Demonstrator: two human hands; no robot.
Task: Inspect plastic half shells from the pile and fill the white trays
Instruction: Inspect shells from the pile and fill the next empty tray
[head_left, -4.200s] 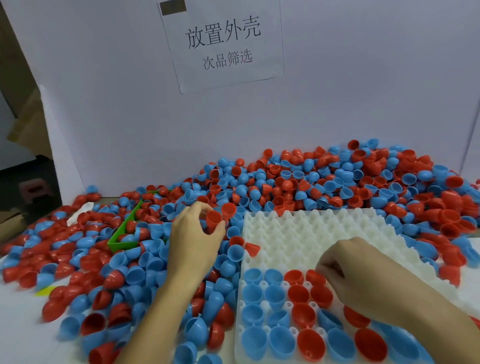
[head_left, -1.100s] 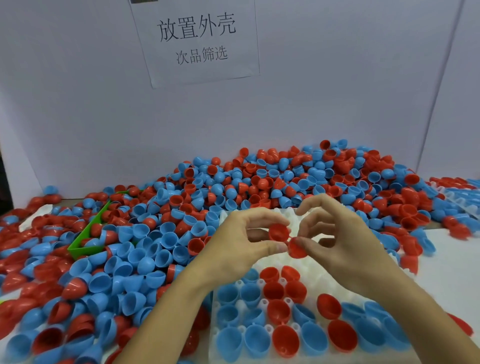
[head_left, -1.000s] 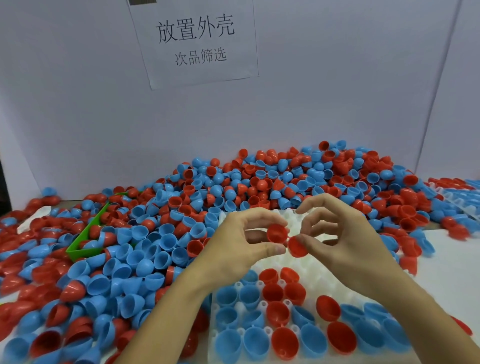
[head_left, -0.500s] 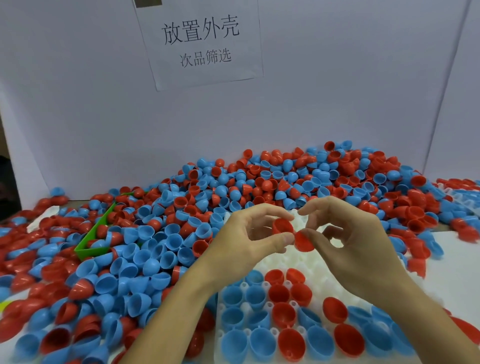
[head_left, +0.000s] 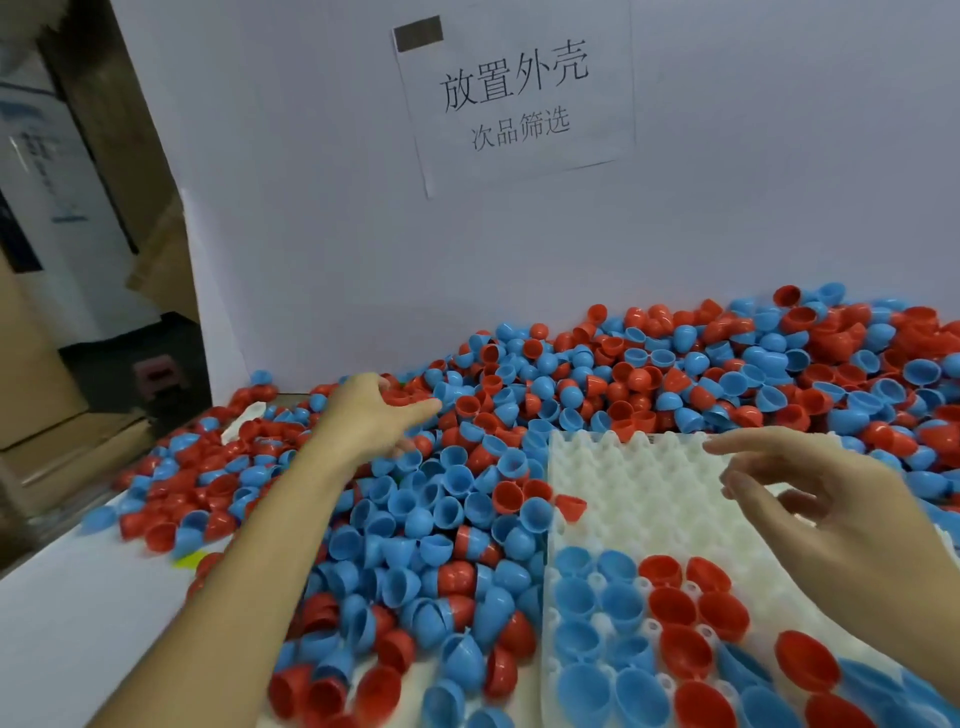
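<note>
A big pile of red and blue plastic half shells (head_left: 649, 374) covers the table. The white tray (head_left: 639, 483) lies in front of me, with blue and red shells seated in its near rows. My left hand (head_left: 369, 415) reaches out over the left of the pile, fingers and thumb curled round a red half shell (head_left: 408, 399). Above the tray's bare cells hovers my right hand (head_left: 810, 499), fingers spread loosely and holding nothing. One red shell (head_left: 570, 506) lies tipped on the tray's left edge.
A white board with a paper sign (head_left: 514, 93) stands behind the pile. Cardboard boxes (head_left: 31, 374) are stacked to the left, beyond the table edge. Bare white table (head_left: 78, 623) shows at the near left.
My hands, held together over the tray with a red shell each, have parted. The left hand moved far left over the pile. The right hand now holds nothing. The view swung left.
</note>
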